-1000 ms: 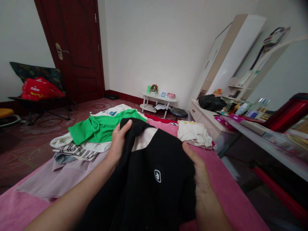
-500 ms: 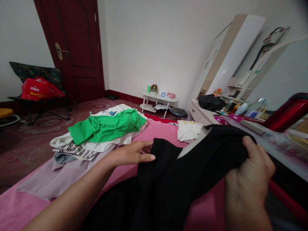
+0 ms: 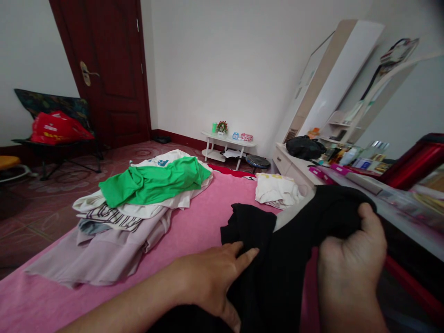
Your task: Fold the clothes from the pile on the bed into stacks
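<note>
Fingers of the left hand (image 3: pixel 213 273) spread wide on the black garment (image 3: pixel 289 252) above the pink sheet (image 3: pixel 204 224); the right hand (image 3: pixel 357 254) grips its raised end. Uneven pull may skew it; excess swing may disturb the white bundle (image 3: pixel 277 190) beyond.

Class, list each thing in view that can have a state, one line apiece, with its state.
Black garment: rumpled, partly held up
Right hand: closed on the garment
Left hand: fingers spread, touching the garment
Green shirt: creased, atop other clothes
Lilac garment: partly covered by other clothes
Red bag: bulging, on the chair
Chair: unfolded
Door: looks shut
</note>
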Available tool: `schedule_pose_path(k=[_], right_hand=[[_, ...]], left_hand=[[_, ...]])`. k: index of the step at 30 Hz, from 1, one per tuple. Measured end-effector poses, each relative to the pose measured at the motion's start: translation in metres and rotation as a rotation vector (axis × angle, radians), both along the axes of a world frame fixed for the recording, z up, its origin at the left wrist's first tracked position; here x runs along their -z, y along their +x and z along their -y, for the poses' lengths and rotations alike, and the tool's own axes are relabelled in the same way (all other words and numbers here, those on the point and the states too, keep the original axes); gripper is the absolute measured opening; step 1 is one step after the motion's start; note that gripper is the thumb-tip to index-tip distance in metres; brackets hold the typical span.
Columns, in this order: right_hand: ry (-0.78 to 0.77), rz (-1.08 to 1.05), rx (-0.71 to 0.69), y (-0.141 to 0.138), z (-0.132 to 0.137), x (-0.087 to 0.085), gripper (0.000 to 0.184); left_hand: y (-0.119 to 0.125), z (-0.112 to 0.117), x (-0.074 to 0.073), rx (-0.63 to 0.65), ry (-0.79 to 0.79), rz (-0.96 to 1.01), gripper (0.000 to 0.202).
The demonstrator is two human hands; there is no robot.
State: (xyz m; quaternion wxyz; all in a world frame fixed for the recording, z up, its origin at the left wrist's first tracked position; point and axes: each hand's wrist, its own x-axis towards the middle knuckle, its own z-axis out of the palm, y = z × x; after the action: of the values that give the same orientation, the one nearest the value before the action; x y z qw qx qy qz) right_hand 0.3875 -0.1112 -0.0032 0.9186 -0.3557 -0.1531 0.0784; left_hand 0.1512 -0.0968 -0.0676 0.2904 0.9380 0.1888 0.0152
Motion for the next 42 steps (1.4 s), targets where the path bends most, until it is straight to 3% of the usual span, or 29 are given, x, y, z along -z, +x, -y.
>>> schedule_pose_path(k=[7, 21, 28, 36, 42], right_hand=[[0.112, -0.18, -0.055, -0.018, 0.007, -0.014, 0.007], [0.147, -0.155, -0.097, -0.028, 0.008, -0.014, 0.015], [0.142, -0.139, -0.128, -0.03, 0.009, -0.013, 0.017], [0.173, -0.131, -0.166, -0.032, 0.011, -0.014, 0.013], [0.161, -0.13, -0.148, -0.031, 0.011, -0.015, 0.015]], left_hand=[[0.006, 0.0, 0.001, -0.082, 0.102, 0.057, 0.095], [0.023, 0.022, 0.006, -0.12, 0.149, 0.099, 0.098], [0.025, 0.019, 0.014, -0.176, 0.149, 0.16, 0.074], [0.025, 0.019, 0.009, -0.167, 0.22, 0.202, 0.02], [0.02, 0.013, 0.004, -0.222, 0.18, 0.303, 0.018]])
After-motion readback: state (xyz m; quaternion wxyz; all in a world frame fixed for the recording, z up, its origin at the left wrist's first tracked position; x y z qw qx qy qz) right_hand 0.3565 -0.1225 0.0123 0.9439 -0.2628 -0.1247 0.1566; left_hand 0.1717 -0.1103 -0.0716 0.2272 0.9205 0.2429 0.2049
